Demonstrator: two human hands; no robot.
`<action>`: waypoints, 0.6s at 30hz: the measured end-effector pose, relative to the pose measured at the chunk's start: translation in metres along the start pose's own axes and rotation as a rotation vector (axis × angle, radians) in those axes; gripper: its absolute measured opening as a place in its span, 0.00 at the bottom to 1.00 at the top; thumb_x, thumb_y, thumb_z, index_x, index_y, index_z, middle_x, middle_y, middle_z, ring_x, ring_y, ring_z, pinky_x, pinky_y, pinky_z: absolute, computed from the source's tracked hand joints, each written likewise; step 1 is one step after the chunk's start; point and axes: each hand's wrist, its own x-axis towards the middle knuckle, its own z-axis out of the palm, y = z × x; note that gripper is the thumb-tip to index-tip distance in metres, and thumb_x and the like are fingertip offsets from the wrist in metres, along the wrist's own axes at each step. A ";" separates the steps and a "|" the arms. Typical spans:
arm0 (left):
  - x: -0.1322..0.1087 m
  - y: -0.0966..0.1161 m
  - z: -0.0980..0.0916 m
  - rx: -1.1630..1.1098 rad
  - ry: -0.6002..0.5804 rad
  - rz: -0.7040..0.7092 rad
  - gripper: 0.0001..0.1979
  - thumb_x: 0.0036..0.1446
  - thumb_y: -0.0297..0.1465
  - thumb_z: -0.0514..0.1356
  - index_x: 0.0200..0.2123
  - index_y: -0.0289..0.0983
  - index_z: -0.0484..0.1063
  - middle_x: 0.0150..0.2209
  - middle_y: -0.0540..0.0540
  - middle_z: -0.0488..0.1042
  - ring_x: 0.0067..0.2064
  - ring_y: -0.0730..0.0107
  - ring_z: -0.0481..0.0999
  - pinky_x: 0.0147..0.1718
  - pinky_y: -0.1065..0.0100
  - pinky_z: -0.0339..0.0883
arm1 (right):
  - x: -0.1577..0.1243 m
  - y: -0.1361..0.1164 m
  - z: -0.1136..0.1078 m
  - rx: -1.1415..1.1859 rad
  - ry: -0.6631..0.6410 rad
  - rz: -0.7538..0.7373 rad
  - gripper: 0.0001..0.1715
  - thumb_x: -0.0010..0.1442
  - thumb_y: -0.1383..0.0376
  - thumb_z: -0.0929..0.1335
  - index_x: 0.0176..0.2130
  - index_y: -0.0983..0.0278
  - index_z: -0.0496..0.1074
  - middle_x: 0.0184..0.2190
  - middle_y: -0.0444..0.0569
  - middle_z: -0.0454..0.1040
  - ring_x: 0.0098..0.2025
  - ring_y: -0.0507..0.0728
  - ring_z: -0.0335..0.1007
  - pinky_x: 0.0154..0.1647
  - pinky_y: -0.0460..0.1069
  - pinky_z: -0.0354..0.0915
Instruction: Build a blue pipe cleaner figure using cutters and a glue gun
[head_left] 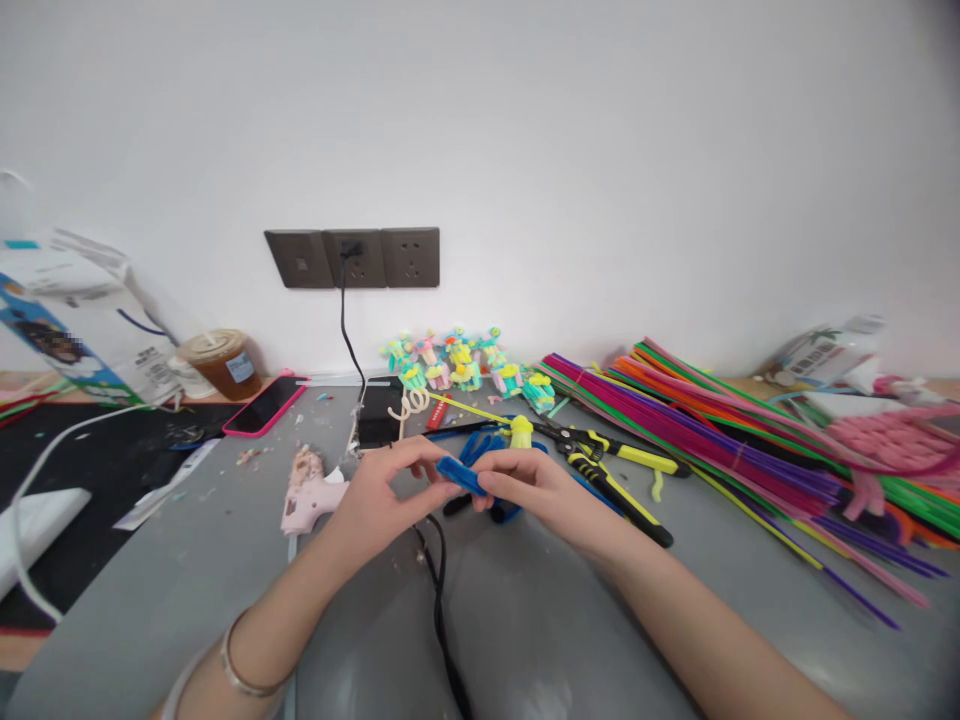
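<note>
Between my two hands is a short bundle of blue pipe cleaner (461, 474), held just above the grey table. My left hand (401, 480) pinches its left end between thumb and fingers. At the other end, my right hand (521, 480) grips it with thumb and fingertips. Behind them lie more blue pipe cleaners (484, 445) and a small yellow fuzzy piece (521, 430). Black-and-yellow pliers (615, 470) rest right of my right hand. Left of my left wrist is a pink glue gun (311, 500), crusted with dried glue.
Several pastel pipe-cleaner figures (461, 365) stand by the wall. Long bundles of coloured pipe cleaners (697, 440) cover the right side. At left are a pink-cased phone (266, 404) and a drink cup (221, 362). A black cable (442, 620) runs to the table's front.
</note>
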 end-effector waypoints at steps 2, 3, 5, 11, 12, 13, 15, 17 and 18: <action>0.000 -0.001 0.000 -0.013 0.001 0.011 0.05 0.56 0.31 0.65 0.37 0.38 0.78 0.34 0.45 0.80 0.34 0.66 0.77 0.36 0.68 0.70 | 0.000 0.000 0.000 0.014 -0.021 0.006 0.21 0.60 0.48 0.70 0.33 0.64 0.78 0.27 0.47 0.78 0.30 0.54 0.70 0.35 0.48 0.65; -0.001 -0.001 0.000 -0.020 -0.002 0.018 0.07 0.56 0.30 0.65 0.39 0.38 0.79 0.35 0.45 0.80 0.35 0.66 0.77 0.36 0.68 0.70 | 0.000 0.000 0.000 0.019 -0.029 0.008 0.22 0.59 0.48 0.70 0.33 0.64 0.78 0.26 0.46 0.78 0.29 0.53 0.70 0.35 0.48 0.65; -0.001 -0.002 -0.001 -0.042 -0.024 0.034 0.08 0.56 0.30 0.65 0.40 0.39 0.78 0.36 0.45 0.80 0.37 0.65 0.77 0.37 0.67 0.70 | -0.001 0.000 0.001 0.017 -0.034 0.014 0.22 0.59 0.48 0.70 0.32 0.65 0.78 0.26 0.46 0.77 0.29 0.53 0.69 0.35 0.48 0.65; -0.002 -0.003 -0.001 -0.087 -0.075 0.052 0.03 0.57 0.27 0.64 0.37 0.39 0.76 0.36 0.45 0.78 0.39 0.65 0.77 0.38 0.67 0.70 | 0.000 -0.002 0.002 0.035 -0.008 0.012 0.23 0.60 0.47 0.70 0.38 0.64 0.77 0.28 0.46 0.77 0.30 0.53 0.70 0.36 0.48 0.66; -0.002 -0.003 -0.001 -0.084 -0.070 0.050 0.03 0.57 0.27 0.64 0.37 0.38 0.76 0.36 0.45 0.78 0.39 0.65 0.77 0.38 0.67 0.70 | 0.000 -0.002 0.003 0.054 -0.003 0.009 0.23 0.59 0.47 0.71 0.40 0.64 0.76 0.28 0.46 0.77 0.30 0.53 0.71 0.36 0.48 0.66; -0.002 -0.002 -0.001 -0.081 -0.066 0.047 0.03 0.57 0.27 0.64 0.36 0.38 0.75 0.36 0.45 0.78 0.38 0.65 0.77 0.38 0.67 0.70 | 0.000 -0.003 0.003 0.070 -0.001 0.008 0.23 0.58 0.47 0.71 0.41 0.64 0.75 0.28 0.46 0.77 0.30 0.53 0.71 0.36 0.49 0.66; -0.001 -0.001 -0.001 -0.070 -0.063 0.045 0.02 0.57 0.27 0.63 0.36 0.38 0.75 0.35 0.45 0.78 0.38 0.66 0.77 0.37 0.68 0.70 | 0.000 -0.005 0.005 0.083 -0.003 0.011 0.23 0.57 0.48 0.72 0.39 0.64 0.74 0.26 0.45 0.76 0.29 0.52 0.70 0.34 0.48 0.66; -0.001 0.000 0.000 -0.042 -0.062 0.045 0.02 0.57 0.27 0.63 0.36 0.38 0.75 0.35 0.46 0.78 0.38 0.66 0.77 0.37 0.68 0.70 | 0.000 -0.005 0.005 0.075 -0.004 0.016 0.23 0.56 0.47 0.73 0.37 0.64 0.73 0.25 0.44 0.75 0.27 0.52 0.69 0.33 0.47 0.65; -0.002 0.000 0.001 -0.024 -0.059 0.046 0.02 0.57 0.27 0.63 0.35 0.38 0.75 0.35 0.46 0.78 0.37 0.66 0.77 0.37 0.68 0.70 | 0.000 -0.004 0.004 0.063 -0.004 0.017 0.23 0.56 0.47 0.72 0.37 0.64 0.73 0.25 0.44 0.74 0.27 0.52 0.69 0.32 0.47 0.65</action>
